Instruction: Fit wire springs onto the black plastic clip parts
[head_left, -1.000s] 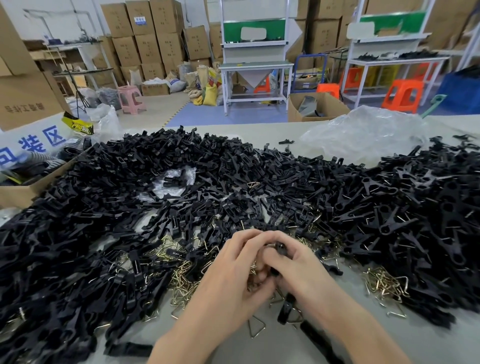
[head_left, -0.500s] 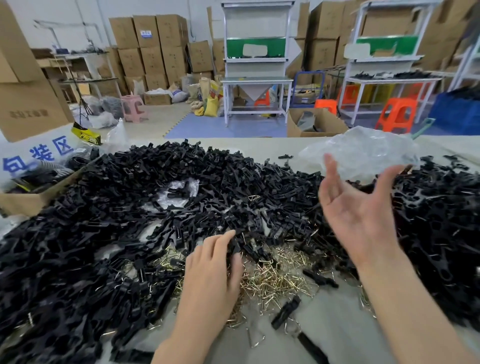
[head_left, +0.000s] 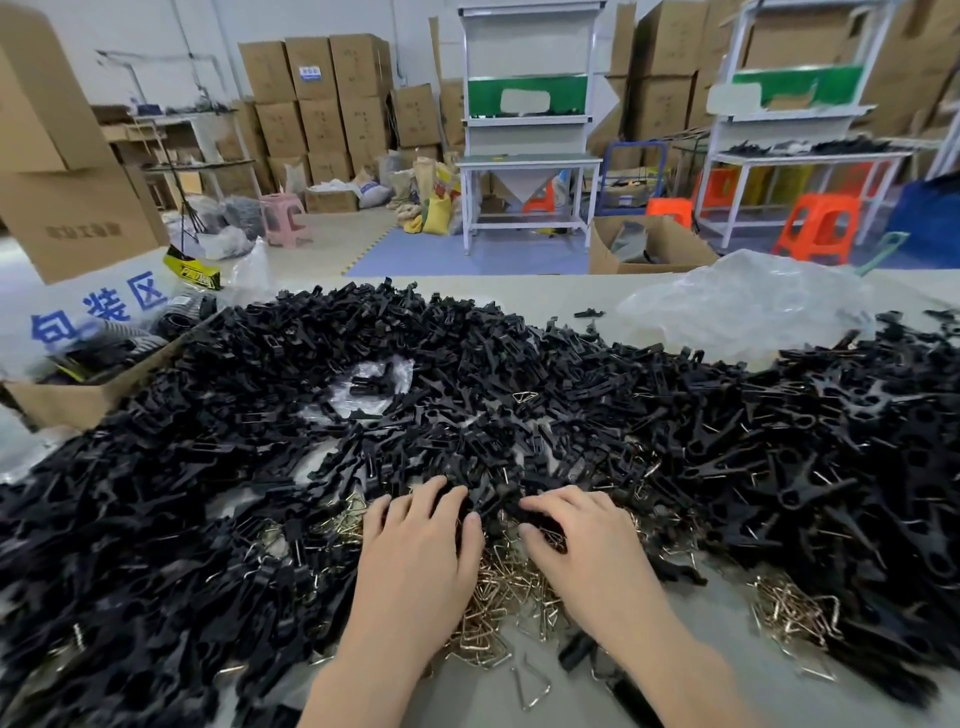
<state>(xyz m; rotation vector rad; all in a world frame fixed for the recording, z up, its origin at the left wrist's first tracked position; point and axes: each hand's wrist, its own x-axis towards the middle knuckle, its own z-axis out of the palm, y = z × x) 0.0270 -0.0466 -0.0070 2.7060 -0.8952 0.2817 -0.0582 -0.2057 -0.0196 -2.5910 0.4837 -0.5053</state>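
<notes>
Both of your hands are down in the lower middle of the frame, palms down, right where the black stuff meets the brass stuff. Your left hand (head_left: 415, 551) has its fingers loosely spread and resting on the near edge of the black clip parts (head_left: 467, 395), fingertips buried in the pile; I can't tell if it has actually got hold of one. Your right hand (head_left: 582, 540) is curled more, thumb tucked in toward the fingers over a clip at the pile edge, which looks like the start of a pinch, but the contact itself is hidden.

The wire springs (head_left: 498, 597) sit in a tangled heap just under and between your wrists, with a second little heap (head_left: 795, 608) at lower right and a few loose ones on the bare table (head_left: 467, 691) near the bottom edge. Makes sense: springs closest to you, clips fanned out behind, so each hand can grab one kind without reaching far.

The clips spread across nearly the whole middle of the frame, and those at right look like a different, forked shape (maybe the finished ones, hard to say). My guess is you're picking up parts for the next one, nothing fitted yet. A crumpled plastic bag (head_left: 743, 306) sits at upper right and a cardboard box (head_left: 78, 400) at left.
</notes>
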